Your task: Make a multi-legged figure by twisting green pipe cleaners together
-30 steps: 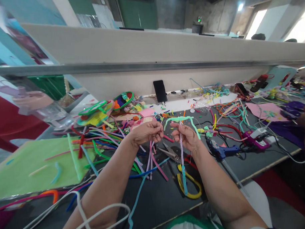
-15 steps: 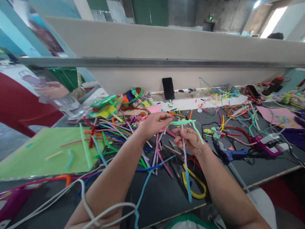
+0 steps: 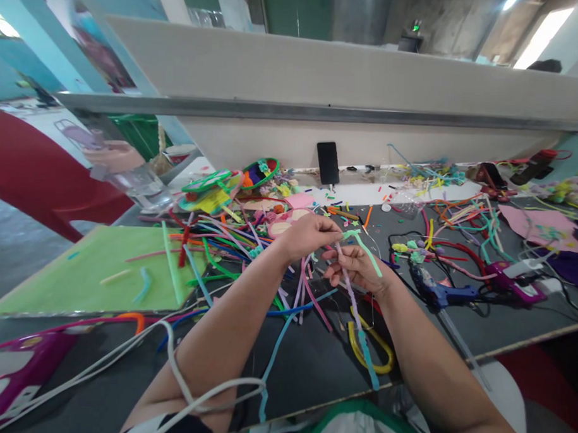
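Left fingers point(image 3: 327, 225) pinch a bent, fuzzy green strip point(image 3: 369, 256); right fingers point(image 3: 334, 270) hold a slender lilac-and-teal stem point(image 3: 352, 296).

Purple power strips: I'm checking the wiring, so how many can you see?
2. One purple power strip is at the lower left, cut off by the picture's edge; the second power strip is at the right, near the blue glue gun. More may be hidden.

Fuzzy, matt fibre on the lilac-and-turquoise pipe cleaner point(image 3: 356, 315); smooth yellow plastic on the scissors handle point(image 3: 383, 369); matt, dark tabletop point(image 3: 307, 362); smooth blue plastic on the glue gun point(image 3: 452, 295); dull grey metal on the rail point(image 3: 274, 110); clear, shiny plastic on the water bottle point(image 3: 141, 180).
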`<state>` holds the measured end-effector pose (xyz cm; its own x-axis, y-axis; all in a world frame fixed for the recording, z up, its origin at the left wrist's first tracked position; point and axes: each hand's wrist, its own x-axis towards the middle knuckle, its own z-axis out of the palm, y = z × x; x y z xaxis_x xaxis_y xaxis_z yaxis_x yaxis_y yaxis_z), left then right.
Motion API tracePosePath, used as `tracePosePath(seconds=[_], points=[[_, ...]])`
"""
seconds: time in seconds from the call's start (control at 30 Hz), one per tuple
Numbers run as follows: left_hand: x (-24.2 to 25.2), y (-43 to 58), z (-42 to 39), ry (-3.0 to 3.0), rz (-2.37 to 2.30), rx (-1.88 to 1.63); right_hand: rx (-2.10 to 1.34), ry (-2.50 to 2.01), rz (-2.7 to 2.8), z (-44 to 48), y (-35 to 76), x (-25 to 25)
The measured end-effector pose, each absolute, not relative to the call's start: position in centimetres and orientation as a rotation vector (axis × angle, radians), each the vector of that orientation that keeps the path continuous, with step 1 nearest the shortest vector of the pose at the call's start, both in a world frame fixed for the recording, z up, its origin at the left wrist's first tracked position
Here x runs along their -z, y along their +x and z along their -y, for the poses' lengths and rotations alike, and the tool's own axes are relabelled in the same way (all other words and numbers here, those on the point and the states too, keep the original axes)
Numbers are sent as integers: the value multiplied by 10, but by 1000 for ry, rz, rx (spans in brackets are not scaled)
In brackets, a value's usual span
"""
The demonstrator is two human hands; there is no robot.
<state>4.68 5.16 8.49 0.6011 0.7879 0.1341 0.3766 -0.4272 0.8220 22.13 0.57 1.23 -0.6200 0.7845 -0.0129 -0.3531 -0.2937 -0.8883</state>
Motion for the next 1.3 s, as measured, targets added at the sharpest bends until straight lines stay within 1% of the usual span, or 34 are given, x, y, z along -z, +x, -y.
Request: tracePosePath(seconds=[0.13, 0.33, 0.47, 0.6, 0.77, 0.9, 1.03, 1.1, 1.23, 1.3], points=[[-87, 46, -51, 2067, -976, -687, -1897, -645, 1141, -10, 235, -17], [-87, 48, -49, 2139, -1022, -657, -1366, -798, 908, -19, 244, -20], [-85, 50, -49, 2131, -1025, -648, -1198, -830, 966, -17, 244, -22], [-86, 52, -48, 2115, -1055, -644, -1127, -866, 1061, -12, 245, -29], [-85, 58, -45, 2097, -1074, -605, -1036, -1079, 1187, -10, 245, -33], [-78, 63, -47, 2127, -1080, -600, -1066, -1093, 1225, -11, 247, -32], [-73, 68, -45, 2367, -1149, -899, -1073, -1130, 1132, -14, 249, -31], [-74, 73, -36, 2553, -1144, -974, -1049, -1181, 1099, -16, 249, -31], [-78, 89, -6, 2891, -950, -739, -1059, -1165, 1065, -17, 249, -29], [-76, 98, 6, 3013, -952, -641, -1110, -1124, 1029, -17, 249, -28]])
